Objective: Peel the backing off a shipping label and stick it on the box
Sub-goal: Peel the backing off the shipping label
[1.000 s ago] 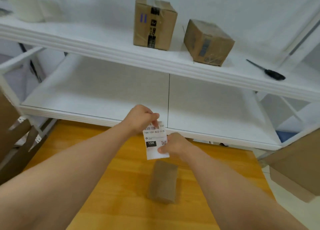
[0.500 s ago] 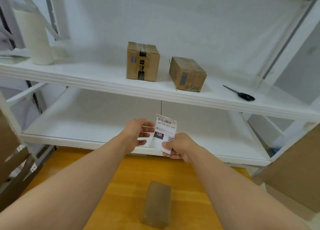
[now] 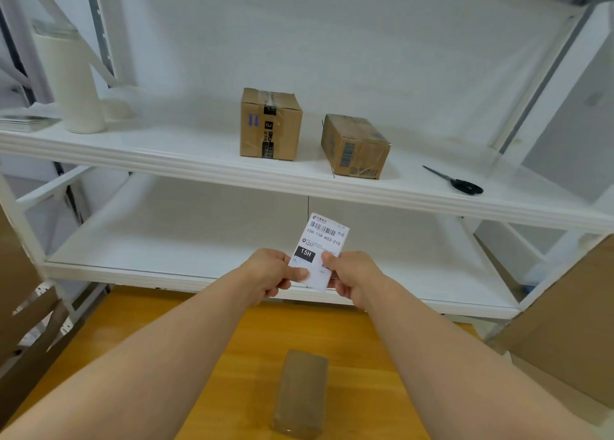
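A white shipping label (image 3: 321, 243) with a barcode and a black "15H" patch is held upright in front of the lower shelf. My left hand (image 3: 269, 273) pinches its lower left corner. My right hand (image 3: 352, 278) pinches its lower right edge with the thumb on the printed face. A small brown box (image 3: 301, 393) lies on the wooden table (image 3: 186, 346) below my forearms, apart from both hands.
On the upper white shelf (image 3: 199, 164) stand two taped cardboard boxes (image 3: 270, 124) (image 3: 355, 145), black scissors (image 3: 460, 184) to the right and a white roll (image 3: 71, 81) at the left. Flat cardboard leans at the right (image 3: 571, 326) and left edges.
The view has tilted up, showing more of the shelves. Both hands have lifted the label higher; my left hand, off the label half a second ago, now grips its lower corner.
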{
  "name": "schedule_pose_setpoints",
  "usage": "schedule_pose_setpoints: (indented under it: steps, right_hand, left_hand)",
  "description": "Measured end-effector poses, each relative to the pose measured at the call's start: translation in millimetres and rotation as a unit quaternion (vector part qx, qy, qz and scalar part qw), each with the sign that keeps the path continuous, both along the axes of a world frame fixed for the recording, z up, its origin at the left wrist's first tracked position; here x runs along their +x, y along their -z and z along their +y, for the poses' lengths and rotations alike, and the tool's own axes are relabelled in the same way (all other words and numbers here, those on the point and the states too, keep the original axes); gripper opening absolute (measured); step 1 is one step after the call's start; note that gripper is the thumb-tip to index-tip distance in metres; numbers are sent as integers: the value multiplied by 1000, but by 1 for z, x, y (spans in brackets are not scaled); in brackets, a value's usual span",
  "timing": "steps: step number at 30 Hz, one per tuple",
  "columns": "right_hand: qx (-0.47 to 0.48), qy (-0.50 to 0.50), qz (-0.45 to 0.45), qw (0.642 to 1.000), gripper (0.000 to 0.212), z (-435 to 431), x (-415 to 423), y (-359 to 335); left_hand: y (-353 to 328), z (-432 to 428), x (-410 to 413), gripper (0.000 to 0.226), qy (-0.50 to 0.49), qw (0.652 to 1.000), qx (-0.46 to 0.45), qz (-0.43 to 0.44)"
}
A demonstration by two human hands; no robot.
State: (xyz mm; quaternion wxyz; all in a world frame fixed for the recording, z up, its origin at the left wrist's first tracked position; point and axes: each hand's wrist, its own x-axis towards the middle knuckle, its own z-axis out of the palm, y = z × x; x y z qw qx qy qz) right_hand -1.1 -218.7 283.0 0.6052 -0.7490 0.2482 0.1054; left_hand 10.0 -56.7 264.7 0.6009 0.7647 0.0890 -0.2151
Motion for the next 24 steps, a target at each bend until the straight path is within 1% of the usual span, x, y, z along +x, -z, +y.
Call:
schedule_pose_setpoints:
  steps: [4, 6, 9, 12, 14, 18, 21, 24]
  right_hand:
    - [73, 58, -4, 996, 18, 4, 1, -3]
    - [80, 68, -14, 994, 18, 7, 2, -3]
    - [59, 84, -18, 995, 15, 5, 3, -2]
    - [60, 98, -22, 993, 12, 0, 4, -2]
    - [60, 101, -26, 993, 14, -2, 5, -2]
    - [64, 104, -28, 992, 16, -1, 8, -5]
    - [58, 96, -29, 993, 20, 2, 9, -9]
    - [25, 87, -58, 994, 30, 5, 8, -10]
  left_hand:
    - [0, -5, -5, 17, 3, 999, -35, -36]
    - [0, -7, -7, 16, 9, 998, -48, -42]
    - [-1, -4, -9, 12, 22, 995, -93, -28]
    - [-4, 0, -10, 15, 34, 990, -136, -12]
    - [-6, 0, -10, 16, 32, 987, -155, -10]
    - [-8, 0, -8, 7, 17, 984, -177, -22]
    - [-9, 0, -6, 5, 11, 981, -194, -27]
    - [-12, 1, -3, 6, -9, 978, -206, -39]
